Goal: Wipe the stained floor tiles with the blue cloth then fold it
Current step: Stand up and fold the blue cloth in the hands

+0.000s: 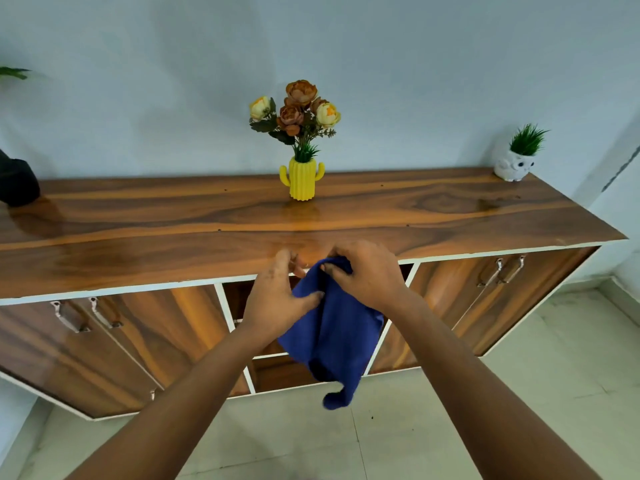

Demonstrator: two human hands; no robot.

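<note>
The blue cloth (337, 336) hangs in the air in front of the wooden cabinet, bunched at the top and drooping to a point below. My right hand (367, 275) pinches its upper edge between thumb and fingers. My left hand (277, 299) holds the cloth's left side with the thumb pressed into the fabric. Both hands are close together at the cabinet's front edge. The pale floor tiles (450, 427) lie below, with a few small dark specks near the cloth's tip.
A long wooden cabinet (173, 244) stands against the wall, with doors, metal handles and open middle shelves. On top are a yellow cactus vase of flowers (302, 180), a white owl planter (516, 164) at the right and a dark object (17, 183) at the left.
</note>
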